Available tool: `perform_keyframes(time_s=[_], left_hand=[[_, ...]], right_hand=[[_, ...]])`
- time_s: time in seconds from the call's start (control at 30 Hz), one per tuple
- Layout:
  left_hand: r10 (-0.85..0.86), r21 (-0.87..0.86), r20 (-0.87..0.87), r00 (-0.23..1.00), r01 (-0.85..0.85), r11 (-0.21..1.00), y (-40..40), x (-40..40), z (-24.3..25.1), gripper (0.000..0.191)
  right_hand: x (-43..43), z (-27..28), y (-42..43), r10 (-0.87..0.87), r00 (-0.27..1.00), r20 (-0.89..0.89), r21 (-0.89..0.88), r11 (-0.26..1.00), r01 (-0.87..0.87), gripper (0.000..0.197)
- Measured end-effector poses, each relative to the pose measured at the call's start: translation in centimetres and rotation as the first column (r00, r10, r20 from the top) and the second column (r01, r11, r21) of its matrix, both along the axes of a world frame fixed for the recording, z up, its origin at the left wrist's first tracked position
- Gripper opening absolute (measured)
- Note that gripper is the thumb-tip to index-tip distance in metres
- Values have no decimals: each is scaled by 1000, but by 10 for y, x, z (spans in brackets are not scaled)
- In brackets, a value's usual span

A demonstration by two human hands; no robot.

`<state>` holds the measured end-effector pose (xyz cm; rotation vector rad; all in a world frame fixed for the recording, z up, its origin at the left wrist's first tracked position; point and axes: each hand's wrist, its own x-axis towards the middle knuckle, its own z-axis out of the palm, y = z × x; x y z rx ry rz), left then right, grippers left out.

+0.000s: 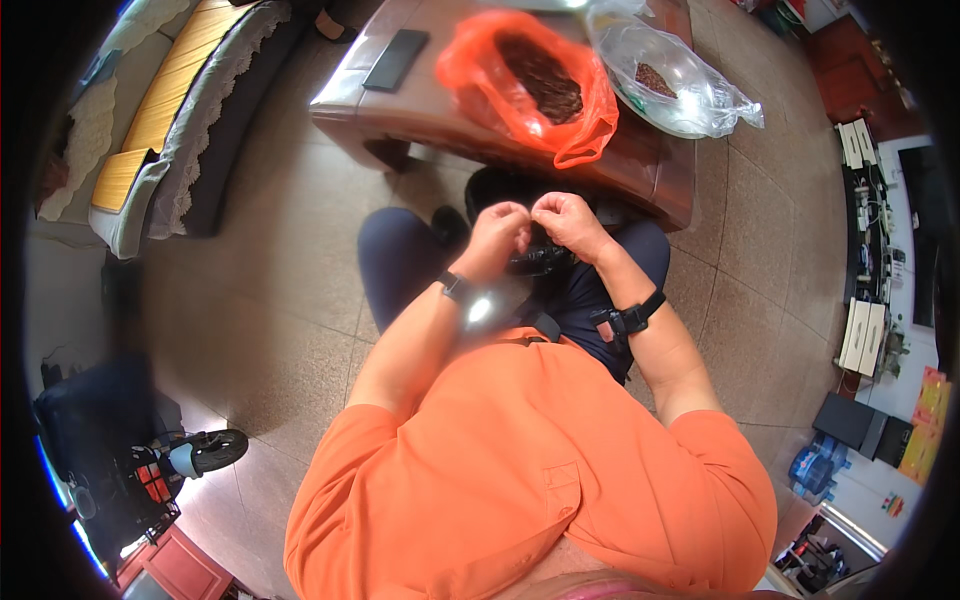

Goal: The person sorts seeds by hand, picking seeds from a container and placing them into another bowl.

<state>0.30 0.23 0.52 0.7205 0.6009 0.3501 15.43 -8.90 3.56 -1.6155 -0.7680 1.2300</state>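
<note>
My left hand (496, 238) and my right hand (571, 225) meet fingertip to fingertip over a black-lined bin (541, 261) between my knees. Thumb and forefinger are pinched on each hand; whether anything small lies between them is too small to tell. Just beyond, on the low table (435, 127), an open red plastic bag (480, 97) holds a heap of dark reddish-brown dried pieces (551, 82). To its right, a clear plastic bag (705, 101) lies over a round dish, with a little pile of small brown bits (655, 79) inside.
A dark flat slab, perhaps a phone (396, 60), lies at the table's left. A sofa with a yellow mat (180, 82) stands at the far left, a wheeled vehicle (214, 450) at the lower left. Blue water bottles (814, 469) stand by the right wall.
</note>
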Motion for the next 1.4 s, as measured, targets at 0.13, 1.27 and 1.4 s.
perform_keyframes(time_s=[0.13, 1.27, 1.4], left_hand=[[-24, 9, -8, 1000, 24, 1000, 0, 1, 1, 3], [23, -92, 113, 993, -13, 996, 3, -2, -6, 7], [14, -85, 101, 995, -5, 996, 4, -2, -6, 7]], right_hand=[[7, -6, 0, 97, 974, 206, 88, 989, -117, 16], [-17, 4, -5, -68, 887, -457, 6, 997, 80, 15], [-16, 0, -5, -59, 875, -480, 12, 997, 74, 13]])
